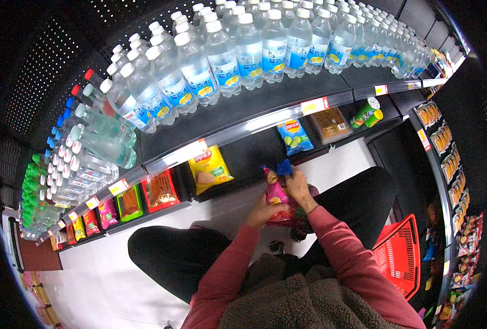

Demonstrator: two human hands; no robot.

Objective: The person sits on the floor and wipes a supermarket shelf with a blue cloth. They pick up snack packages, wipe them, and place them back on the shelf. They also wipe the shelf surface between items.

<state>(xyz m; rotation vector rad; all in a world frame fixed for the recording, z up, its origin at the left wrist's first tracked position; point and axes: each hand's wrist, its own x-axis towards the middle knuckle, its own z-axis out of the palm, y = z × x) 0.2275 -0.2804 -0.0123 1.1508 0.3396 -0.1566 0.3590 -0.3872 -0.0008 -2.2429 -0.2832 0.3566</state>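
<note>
A pink chip bag (277, 194) is held low in front of the bottom shelf, between my knees. My left hand (264, 211) grips its lower left side. My right hand (299, 187) is closed around a blue cloth (284, 167) at the bag's upper right edge. Part of the bag is hidden behind my hands. Nearest to them on the bottom shelf lie a yellow Lay's chip bag (210, 168) to the left and a blue Lay's chip bag (295, 137) to the upper right.
Rows of clear drink bottles (251, 57) line the shelf above, behind a price rail (260, 125). A brown packaged snack (331, 124) and green canisters (366, 112) sit at the bottom shelf's right. A red shopping basket (399, 255) stands beside my right leg. More snack packs (442, 140) fill the right-hand shelf.
</note>
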